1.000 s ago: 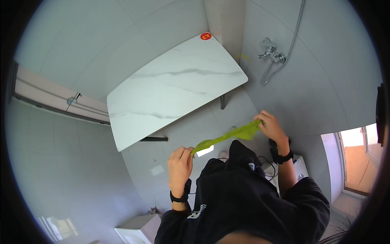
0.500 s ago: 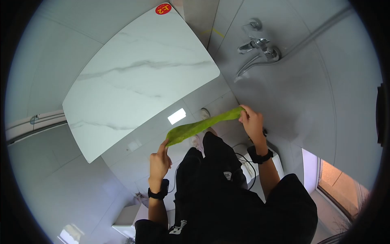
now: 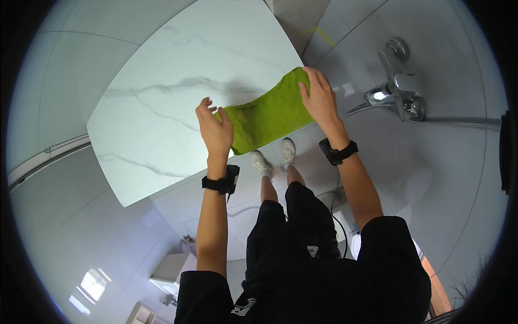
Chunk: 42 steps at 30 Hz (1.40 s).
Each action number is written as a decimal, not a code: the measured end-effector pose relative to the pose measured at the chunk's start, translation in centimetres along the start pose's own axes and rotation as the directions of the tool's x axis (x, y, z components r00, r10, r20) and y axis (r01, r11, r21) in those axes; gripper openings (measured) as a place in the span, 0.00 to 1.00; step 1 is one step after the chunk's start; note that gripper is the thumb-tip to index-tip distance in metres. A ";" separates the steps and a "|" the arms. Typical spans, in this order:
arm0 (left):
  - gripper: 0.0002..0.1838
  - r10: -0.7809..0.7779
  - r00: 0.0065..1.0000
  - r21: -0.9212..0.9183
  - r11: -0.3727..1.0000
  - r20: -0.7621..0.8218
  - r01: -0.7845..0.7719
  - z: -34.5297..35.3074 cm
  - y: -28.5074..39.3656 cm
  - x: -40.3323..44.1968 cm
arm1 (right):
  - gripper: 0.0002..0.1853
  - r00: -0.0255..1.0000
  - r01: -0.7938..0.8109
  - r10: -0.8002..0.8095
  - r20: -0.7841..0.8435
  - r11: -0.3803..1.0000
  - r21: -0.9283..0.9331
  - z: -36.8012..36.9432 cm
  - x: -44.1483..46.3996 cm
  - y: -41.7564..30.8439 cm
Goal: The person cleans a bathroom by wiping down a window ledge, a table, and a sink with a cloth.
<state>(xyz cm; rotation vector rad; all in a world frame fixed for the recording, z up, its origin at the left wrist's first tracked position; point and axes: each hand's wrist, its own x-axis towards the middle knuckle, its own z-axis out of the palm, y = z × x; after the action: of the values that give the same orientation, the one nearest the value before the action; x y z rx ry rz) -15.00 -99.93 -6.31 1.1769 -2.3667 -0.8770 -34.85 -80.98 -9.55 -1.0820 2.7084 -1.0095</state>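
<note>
A green cloth [image 3: 267, 116] is spread between my two hands at the near right part of a white marble-patterned table [image 3: 156, 108]. My left hand [image 3: 214, 127] is at the cloth's left end, its fingers apart and bent, with the thumb beside the cloth's edge. At the cloth's upper right end is my right hand [image 3: 321, 97], fingers over the edge and thumb on the green surface. The cloth looks flat, with a few soft folds near its left side.
A chrome shower faucet [image 3: 396, 92] with a hose juts from the wall at the right. My shoes [image 3: 288, 151] stand on the floor by the table's near edge. A white cabinet [image 3: 172, 272] is at the lower left, and a black cable hangs by my legs.
Both hands and the cloth have moved forward over the table. The cloth, narrow and bunched before, is now spread wider. The fingers of my left hand have come apart from their pinch.
</note>
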 end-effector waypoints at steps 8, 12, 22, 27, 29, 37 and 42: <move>0.27 0.194 0.919 0.297 0.906 0.342 -0.302 4.5 -3.1 -3.8 | 0.27 0.957 0.217 -0.164 0.239 0.952 -0.215 5.9 -3.6 0.1; 0.34 0.112 0.927 0.430 0.862 0.357 -0.270 7.9 -4.5 -5.0 | 0.31 0.957 0.187 -0.104 0.270 0.935 -0.301 7.3 -2.6 0.8; 0.34 0.155 0.949 0.447 0.853 0.274 -0.269 11.4 -4.0 -1.2 | 0.30 0.969 0.209 -0.145 0.202 0.913 -0.351 10.0 0.3 1.2; 0.34 0.191 0.949 0.436 0.853 0.253 -0.287 11.6 -3.3 -1.2 | 0.30 0.974 0.186 -0.119 0.192 0.905 -0.383 9.9 -1.5 0.1; 0.34 0.205 0.950 0.441 0.849 0.236 -0.292 11.4 -2.8 -1.2 | 0.29 0.976 0.178 -0.116 0.182 0.909 -0.378 9.6 -1.6 -0.4; 0.33 0.269 0.936 0.411 0.845 0.228 -0.343 10.2 -1.9 -1.0 | 0.30 0.986 0.141 -0.091 0.141 0.905 -0.400 9.2 -2.1 -2.3; 0.33 0.293 0.927 0.389 0.845 0.235 -0.366 9.7 -1.6 -0.8 | 0.30 0.988 0.134 -0.087 0.130 0.897 -0.422 9.0 -2.2 -2.7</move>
<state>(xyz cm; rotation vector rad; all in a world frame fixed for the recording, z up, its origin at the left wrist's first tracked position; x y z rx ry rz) -18.90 -96.43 -14.65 0.8065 -2.8846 -0.3573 -29.06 -86.07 -15.42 -1.3198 2.8776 -0.3424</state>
